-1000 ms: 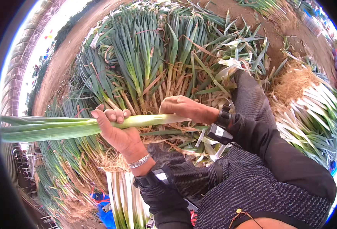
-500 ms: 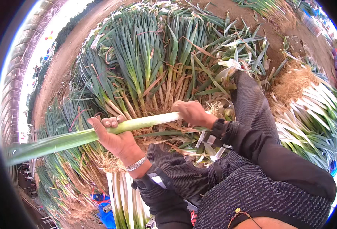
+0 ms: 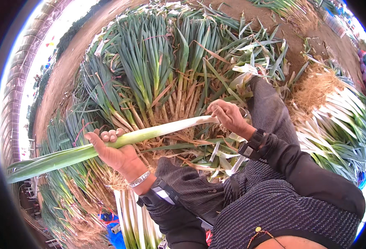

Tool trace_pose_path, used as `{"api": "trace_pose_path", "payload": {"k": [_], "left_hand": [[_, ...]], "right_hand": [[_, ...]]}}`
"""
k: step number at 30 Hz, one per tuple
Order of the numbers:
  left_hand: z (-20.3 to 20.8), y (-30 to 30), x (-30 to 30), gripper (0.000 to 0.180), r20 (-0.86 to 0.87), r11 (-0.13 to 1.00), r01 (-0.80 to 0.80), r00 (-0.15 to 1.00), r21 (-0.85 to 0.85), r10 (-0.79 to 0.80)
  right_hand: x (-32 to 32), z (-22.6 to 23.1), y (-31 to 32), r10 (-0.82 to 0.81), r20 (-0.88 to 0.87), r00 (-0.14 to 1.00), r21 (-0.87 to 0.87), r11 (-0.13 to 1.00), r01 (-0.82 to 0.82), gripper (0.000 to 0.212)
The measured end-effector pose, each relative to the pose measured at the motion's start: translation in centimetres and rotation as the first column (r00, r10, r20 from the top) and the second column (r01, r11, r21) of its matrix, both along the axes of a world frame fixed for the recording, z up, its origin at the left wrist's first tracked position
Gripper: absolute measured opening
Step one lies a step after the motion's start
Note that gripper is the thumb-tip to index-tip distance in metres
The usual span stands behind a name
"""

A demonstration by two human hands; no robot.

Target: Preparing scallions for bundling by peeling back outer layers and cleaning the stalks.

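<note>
Shifted rightward since the earlier frame, the right hand (image 3: 232, 118) has its fingers pinched at the leek's (image 3: 162, 131) root end, seemingly peeling, which calls for the left hand (image 3: 117, 156), wrapped round the stalk, to hold firm above heaped bundles (image 3: 147, 66).

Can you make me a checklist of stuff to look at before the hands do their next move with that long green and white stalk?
1. Left grip wrapped around the stalk: ok, the fingers curl over it.
2. Right grip at the white end: ok, it is right there.
3. Right fingers pinching tightly: cannot tell from this angle.
4. Very tip of the white end clean: cannot tell, the fingers hide it.
5. Silver bracelet clear of the stalk: ok, it sits back on the left wrist.
6. Ground between the legs tidy: not ok, leaf scraps lie around.
</note>
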State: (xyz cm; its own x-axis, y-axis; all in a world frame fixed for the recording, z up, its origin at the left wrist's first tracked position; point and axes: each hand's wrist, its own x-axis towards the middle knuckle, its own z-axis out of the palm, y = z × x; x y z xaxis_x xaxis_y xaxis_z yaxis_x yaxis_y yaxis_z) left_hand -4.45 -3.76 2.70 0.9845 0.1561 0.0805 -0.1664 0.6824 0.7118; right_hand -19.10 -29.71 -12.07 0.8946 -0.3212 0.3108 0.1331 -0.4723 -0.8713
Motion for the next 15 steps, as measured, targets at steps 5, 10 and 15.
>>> {"api": "trace_pose_path", "payload": {"k": [5, 10, 15], "left_hand": [[0.2, -0.3, -0.1, 0.036, -0.026, 1.000, -0.030, 0.999, -0.006, 0.030], [0.1, 0.2, -0.2, 0.037, -0.032, 0.998, -0.061, 0.998, 0.010, 0.062], [0.0, 0.5, -0.2, 0.037, -0.054, 0.999, -0.038, 0.998, -0.022, 0.037]], "right_hand": [[0.2, -0.6, 0.8, 0.100, 0.054, 0.994, -0.145, 0.985, -0.091, 0.024], [0.0, -1.1, 0.7, 0.326, -0.138, 0.935, 0.208, 0.933, -0.294, 0.029], [0.2, -1.1, 0.7, 0.346, -0.104, 0.932, 0.194, 0.927, -0.322, 0.027]]}}
